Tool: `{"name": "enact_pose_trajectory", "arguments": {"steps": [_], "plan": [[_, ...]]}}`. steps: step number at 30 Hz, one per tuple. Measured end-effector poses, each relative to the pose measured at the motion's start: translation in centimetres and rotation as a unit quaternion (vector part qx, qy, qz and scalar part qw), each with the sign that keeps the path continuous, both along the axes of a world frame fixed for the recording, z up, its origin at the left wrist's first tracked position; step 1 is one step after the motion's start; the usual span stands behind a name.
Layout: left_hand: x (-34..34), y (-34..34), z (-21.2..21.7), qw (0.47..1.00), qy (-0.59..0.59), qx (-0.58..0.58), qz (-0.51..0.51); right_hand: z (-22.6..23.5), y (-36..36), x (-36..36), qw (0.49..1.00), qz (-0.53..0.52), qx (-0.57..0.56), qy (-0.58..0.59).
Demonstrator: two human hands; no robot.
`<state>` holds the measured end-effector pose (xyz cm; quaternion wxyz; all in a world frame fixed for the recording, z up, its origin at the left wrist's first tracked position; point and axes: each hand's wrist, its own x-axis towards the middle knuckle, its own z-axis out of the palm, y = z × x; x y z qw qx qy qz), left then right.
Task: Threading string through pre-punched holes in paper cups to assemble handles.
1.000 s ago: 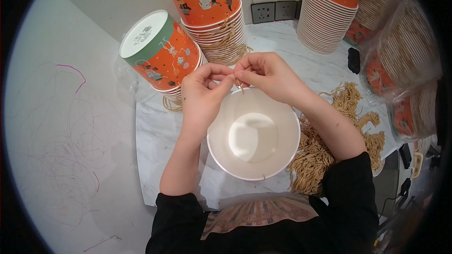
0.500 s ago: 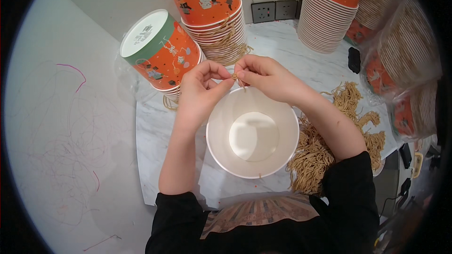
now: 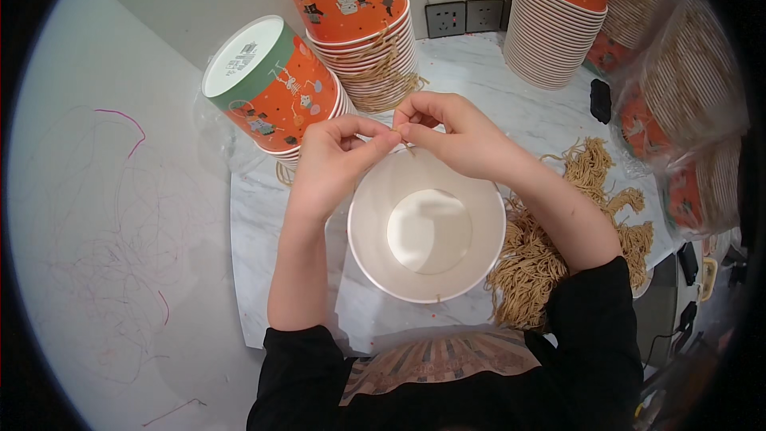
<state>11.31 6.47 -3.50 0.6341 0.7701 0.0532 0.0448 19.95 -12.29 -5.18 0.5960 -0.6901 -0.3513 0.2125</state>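
Observation:
A white-lined paper bucket (image 3: 365, 259) stands upright in front of me, its mouth facing up. At its far rim my left hand (image 3: 333, 156) and my right hand (image 3: 451, 134) meet, thumb and forefinger of each pinched together. A tan cord (image 3: 412, 151) is between the fingertips, with a short end showing at the rim; the rest of it is hidden by my fingers. Another bit of tan cord (image 3: 438, 298) shows at the near rim. Under my right forearm lies a heap of loose tan cords (image 3: 527, 271).
Two stacks of orange and green paper buckets, a tilted stack (image 3: 279, 96) and an upright stack (image 3: 351, 0), stand far left. Another bucket stack (image 3: 554, 28) is far right, near plastic-wrapped buckets (image 3: 686, 88). A small black object (image 3: 600, 101) lies on the marble-patterned table (image 3: 471, 72).
My fingertips have drawn closer together over the cord, so the knot-like bit between them is now mostly covered. My left hand has shifted slightly; the bucket has hardly moved.

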Motion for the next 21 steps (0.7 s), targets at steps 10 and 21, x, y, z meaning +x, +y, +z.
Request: {"name": "enact_pose_trajectory", "arguments": {"steps": [10, 21], "plan": [[-0.3, 0.1, 0.9, 1.0, 0.001, -0.021, 0.009, 1.4, -0.1, -1.3, 0.986, -0.068, -0.018, -0.149], [-0.3, 0.3, 0.5, 1.0, 0.009, -0.026, -0.01, 1.7, -0.1, -1.7, 0.982, -0.071, -0.029, -0.175]]}}
